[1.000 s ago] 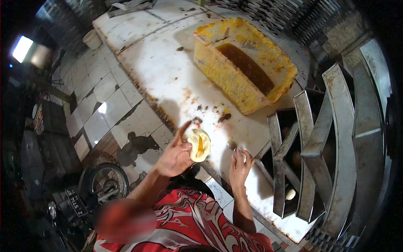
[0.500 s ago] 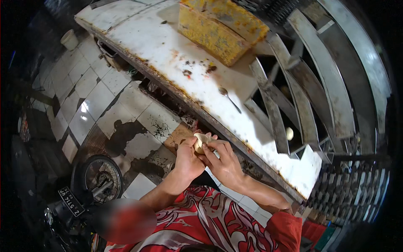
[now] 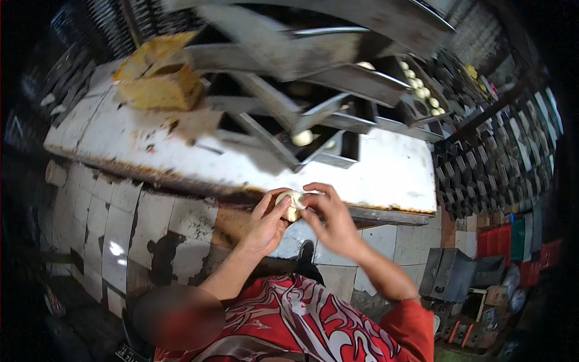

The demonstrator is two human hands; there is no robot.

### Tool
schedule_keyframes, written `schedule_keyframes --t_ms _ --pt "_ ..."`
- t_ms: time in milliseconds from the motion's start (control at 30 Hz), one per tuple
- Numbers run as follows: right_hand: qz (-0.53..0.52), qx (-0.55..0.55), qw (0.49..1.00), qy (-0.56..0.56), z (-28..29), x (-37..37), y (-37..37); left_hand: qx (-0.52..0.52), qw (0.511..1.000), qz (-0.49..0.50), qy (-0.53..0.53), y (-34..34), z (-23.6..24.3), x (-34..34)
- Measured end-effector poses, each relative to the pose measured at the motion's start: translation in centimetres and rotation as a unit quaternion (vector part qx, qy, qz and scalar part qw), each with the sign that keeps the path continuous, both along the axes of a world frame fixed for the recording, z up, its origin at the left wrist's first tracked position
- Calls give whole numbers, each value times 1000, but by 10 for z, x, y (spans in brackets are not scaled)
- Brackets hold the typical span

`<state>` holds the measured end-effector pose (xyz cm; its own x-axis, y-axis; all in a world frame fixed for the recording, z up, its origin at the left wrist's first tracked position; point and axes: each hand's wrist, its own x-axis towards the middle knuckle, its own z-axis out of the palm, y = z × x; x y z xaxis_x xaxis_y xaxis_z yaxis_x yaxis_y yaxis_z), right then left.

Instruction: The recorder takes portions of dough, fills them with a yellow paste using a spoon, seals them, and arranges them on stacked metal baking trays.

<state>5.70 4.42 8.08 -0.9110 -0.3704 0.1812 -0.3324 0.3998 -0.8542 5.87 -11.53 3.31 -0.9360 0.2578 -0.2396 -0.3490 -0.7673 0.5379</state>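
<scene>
Between my two hands is a pale piece of dough [image 3: 293, 212], held just in front of the near edge of the table [image 3: 386, 172]. My left hand [image 3: 263, 228] cups it from the left with the thumb pressed across its face. With thumb and fingers, my right hand [image 3: 333, 222] pinches the dough's right edge, which looks folded up. Beyond my hands, long metal pans [image 3: 341, 145] lie criss-crossed on the table, and a round dough ball [image 3: 302, 138] shows in one of them. More dough balls [image 3: 420, 92] sit in a pan at the far right.
A stained yellow container [image 3: 160, 87] stands at the table's left, with a blurred spoon [image 3: 205, 146] nearer me. Stacked metal pans [image 3: 491, 157] rise at the right. Below them are a grey metal box [image 3: 447, 274] and a red crate [image 3: 493, 242]. The floor is cracked white tile [image 3: 123, 211].
My view has swung right, bringing the pans ahead of me and the right-hand stacks into sight. Both hands still hold the dough; my right fingers have shifted on its edge, which is opened out more.
</scene>
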Motion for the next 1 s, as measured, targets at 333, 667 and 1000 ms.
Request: schedule_keyframes --t_ms 333,667,1000 --pt "-326 182 921 107 -135 -49 276 -582 688 -15 434 293 -90 -138" --pt "3 150 959 241 -147 -88 274 -599 746 19 291 164 -43 -48" --pt "-13 197 965 171 -149 -117 249 -590 645 331 355 67 76 -32"
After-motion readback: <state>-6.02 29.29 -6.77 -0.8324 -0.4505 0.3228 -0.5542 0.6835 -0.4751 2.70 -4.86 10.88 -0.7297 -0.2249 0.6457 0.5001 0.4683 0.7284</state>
